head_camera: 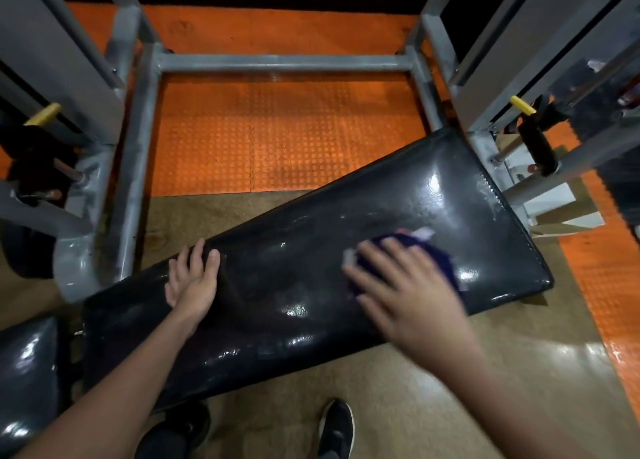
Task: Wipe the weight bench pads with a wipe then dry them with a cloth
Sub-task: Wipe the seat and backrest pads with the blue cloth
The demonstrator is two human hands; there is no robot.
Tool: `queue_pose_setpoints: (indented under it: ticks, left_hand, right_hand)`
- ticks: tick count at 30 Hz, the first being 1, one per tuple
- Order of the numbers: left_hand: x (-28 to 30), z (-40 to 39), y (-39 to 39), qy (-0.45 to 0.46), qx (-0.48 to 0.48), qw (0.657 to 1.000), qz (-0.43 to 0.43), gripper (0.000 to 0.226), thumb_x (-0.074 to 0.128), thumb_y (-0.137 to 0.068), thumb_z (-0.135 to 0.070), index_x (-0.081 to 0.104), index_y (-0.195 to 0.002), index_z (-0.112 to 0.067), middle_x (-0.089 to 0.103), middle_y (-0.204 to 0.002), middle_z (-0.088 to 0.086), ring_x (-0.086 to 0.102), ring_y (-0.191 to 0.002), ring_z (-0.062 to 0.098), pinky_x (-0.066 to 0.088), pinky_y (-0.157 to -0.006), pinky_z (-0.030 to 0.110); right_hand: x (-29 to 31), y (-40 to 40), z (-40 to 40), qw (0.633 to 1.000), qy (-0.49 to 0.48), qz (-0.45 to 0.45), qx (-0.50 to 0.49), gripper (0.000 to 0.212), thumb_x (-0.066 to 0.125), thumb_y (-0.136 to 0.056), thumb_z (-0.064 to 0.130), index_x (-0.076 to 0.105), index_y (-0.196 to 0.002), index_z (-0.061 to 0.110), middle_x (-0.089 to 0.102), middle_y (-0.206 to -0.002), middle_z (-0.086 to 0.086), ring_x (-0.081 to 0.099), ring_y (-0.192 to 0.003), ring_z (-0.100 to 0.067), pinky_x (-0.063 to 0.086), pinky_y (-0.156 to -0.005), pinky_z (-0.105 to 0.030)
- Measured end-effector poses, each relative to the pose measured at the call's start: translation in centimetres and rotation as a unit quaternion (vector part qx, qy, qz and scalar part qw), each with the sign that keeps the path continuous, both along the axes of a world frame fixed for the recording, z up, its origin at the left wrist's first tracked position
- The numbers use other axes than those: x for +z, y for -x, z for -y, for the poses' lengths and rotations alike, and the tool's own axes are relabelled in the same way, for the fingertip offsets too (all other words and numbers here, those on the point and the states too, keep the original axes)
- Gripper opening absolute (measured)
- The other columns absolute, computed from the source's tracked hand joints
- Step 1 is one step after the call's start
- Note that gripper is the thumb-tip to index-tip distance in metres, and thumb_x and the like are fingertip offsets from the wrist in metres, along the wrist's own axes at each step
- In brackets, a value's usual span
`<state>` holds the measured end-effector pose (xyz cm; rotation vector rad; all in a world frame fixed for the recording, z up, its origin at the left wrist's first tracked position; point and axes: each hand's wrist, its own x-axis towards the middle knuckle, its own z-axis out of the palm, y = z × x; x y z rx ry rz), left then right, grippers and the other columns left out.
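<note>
**Cloth pressed flat on the long pad**

The floor (284, 139) is orange studded matting under the rack, with tan floor nearer the person. A grey steel frame (284, 62) stands on it: 1 crossbar at the far side, 2 side rails running toward the camera, and uprights at the left and right edges of view. The matting inside the frame is bare, so there is open room beyond the pad's far edge.

The long pad (311, 271), black and glossy, lies at a slant across the middle, its wide end up and right close to the right upright, its narrow end down and left. Its surface shines with wet-looking streaks. The near long edge overhangs tan floor. A 2nd pad (27, 375), also black and shiny, sits at the lower left, just beside the long pad's narrow end.

The right hand (408, 295) lies on the wide half of the pad, fingers spread and flattened, pressing down a dark blue cloth (426, 250) with a pale patch showing at its far side. The hand is motion-blurred. The cloth lies well inside the pad's edges.

The left hand (192, 278) rests on the far long edge of the pad, fingers loosely curled over that edge, holding nothing else.

1 black shoe (336, 431) stands on the tan floor below the pad.
</note>
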<state>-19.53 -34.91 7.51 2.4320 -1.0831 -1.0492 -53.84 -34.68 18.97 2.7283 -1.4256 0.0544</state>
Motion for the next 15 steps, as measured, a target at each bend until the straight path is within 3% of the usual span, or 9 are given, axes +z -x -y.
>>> queue_pose_setpoints:
  ticks: [4,8,10,11,15]
  left_hand:
    - [0.2,0.0,0.1,0.0,-0.001,1.0,-0.001,0.059,0.021,-0.102,-0.063,0.014,-0.157,-0.043,0.002,-0.168,-0.007,-0.007,-0.155,0.017,-0.003,-0.123,0.047]
    - [0.1,-0.2,-0.1,0.009,0.0,1.0,-0.012,0.058,0.02,-0.102,-0.062,0.015,-0.157,-0.044,0.002,-0.168,-0.008,-0.008,-0.154,0.016,-0.004,-0.123,0.046]
    - [0.0,-0.5,-0.5,0.021,-0.003,0.999,-0.027,0.055,0.019,-0.103,-0.06,0.016,-0.156,-0.045,0.002,-0.168,-0.01,-0.009,-0.154,0.015,-0.005,-0.122,0.045]
    - [-0.2,-0.7,-0.8,0.033,-0.007,0.999,-0.039,0.054,0.02,-0.104,-0.059,0.017,-0.156,-0.045,0.003,-0.168,-0.011,-0.009,-0.154,0.015,-0.006,-0.122,0.044]
    - [-0.1,-1.9,-2.7,0.11,0.014,0.983,-0.148,0.049,0.042,-0.105,-0.046,0.031,-0.153,-0.042,0.011,-0.166,-0.014,-0.002,-0.154,0.009,0.003,-0.124,0.039]
  right_hand:
    - [2.3,2.6,5.9,0.985,0.071,0.005,-0.156,0.046,0.039,-0.107,0.043,0.053,-0.15,0.032,0.046,-0.159,-0.006,0.038,-0.148,-0.034,0.024,-0.122,-0.05]
    - [0.3,-4.8,12.2,0.962,0.069,0.036,-0.261,0.042,0.042,-0.103,0.04,0.065,-0.136,0.027,0.055,-0.151,-0.008,0.039,-0.146,-0.036,0.022,-0.122,-0.05]
    - [-2.1,-10.4,11.5,0.975,0.061,0.031,-0.209,0.037,0.047,-0.1,0.035,0.072,-0.123,0.02,0.063,-0.137,-0.01,0.046,-0.138,-0.037,0.027,-0.119,-0.051]
    - [-3.6,-13.1,9.9,0.984,0.044,0.037,-0.167,0.038,0.046,-0.101,0.035,0.07,-0.125,0.019,0.062,-0.137,-0.011,0.045,-0.139,-0.037,0.027,-0.12,-0.052]
    - [-7.7,-19.0,0.3,0.999,-0.043,0.013,-0.031,0.054,0.036,-0.108,0.038,0.035,-0.159,0.02,0.034,-0.165,-0.008,0.024,-0.155,-0.032,0.013,-0.128,-0.05]
